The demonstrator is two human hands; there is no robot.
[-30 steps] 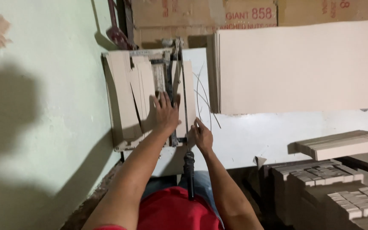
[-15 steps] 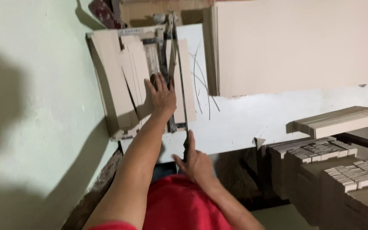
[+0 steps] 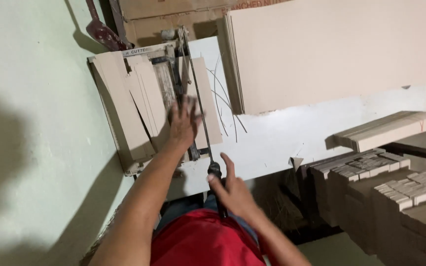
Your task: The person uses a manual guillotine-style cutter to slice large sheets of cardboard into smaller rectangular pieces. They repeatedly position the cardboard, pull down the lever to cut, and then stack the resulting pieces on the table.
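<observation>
We see the white worktop (image 3: 272, 143) carrying a big stack of tan sheets (image 3: 331, 49) at its far edge, then the paper cutter (image 3: 149, 103) at the left edge; our left hand (image 3: 183, 120), grip spread, presses card there, while our right hand (image 3: 230, 189) pinches the black lever handle (image 3: 216, 172)

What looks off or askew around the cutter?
The cardboard strips on the cutter lie fanned at different angles, not squared. Thin curved slivers are scattered on the white table. Left hand presses the cardboard; right hand is on the lever handle.
</observation>
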